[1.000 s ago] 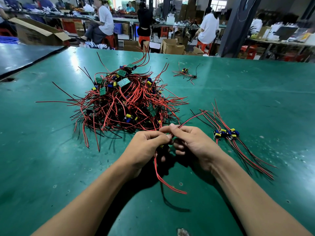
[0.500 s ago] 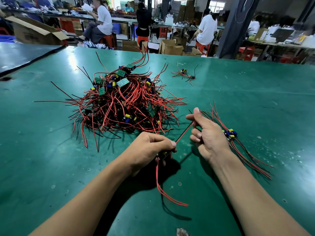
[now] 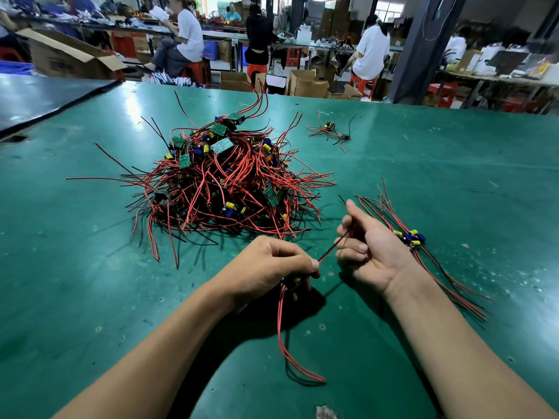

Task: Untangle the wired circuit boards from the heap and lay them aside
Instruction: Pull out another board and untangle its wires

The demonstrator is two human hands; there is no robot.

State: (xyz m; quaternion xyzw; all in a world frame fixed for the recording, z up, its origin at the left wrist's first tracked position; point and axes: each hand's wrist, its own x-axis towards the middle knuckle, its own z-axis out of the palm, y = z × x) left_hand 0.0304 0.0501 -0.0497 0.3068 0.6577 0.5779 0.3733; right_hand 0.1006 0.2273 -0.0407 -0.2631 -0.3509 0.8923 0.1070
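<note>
**Board clear of the heap, and the bundle lies to your right**

Your left hand (image 3: 272,267) is curled tight round one small wired circuit board (image 3: 295,281), whose red tail wires hang down toward you. A thin red-and-black lead (image 3: 332,246) runs taut from that fist, up and rightward, into your right hand (image 3: 367,247). That hand's fingers are half curled and pinch the lead, with the forefinger raised. The tangled heap of green boards and red and black wires (image 3: 223,189) lies beyond your left hand, apart from the board. The laid-aside bundle of boards (image 3: 410,237) rests on the green table mat (image 3: 453,164) just right of your right hand. Your right hand looks the nearer one, so the board would travel rightward along the lead's own line.
</note>
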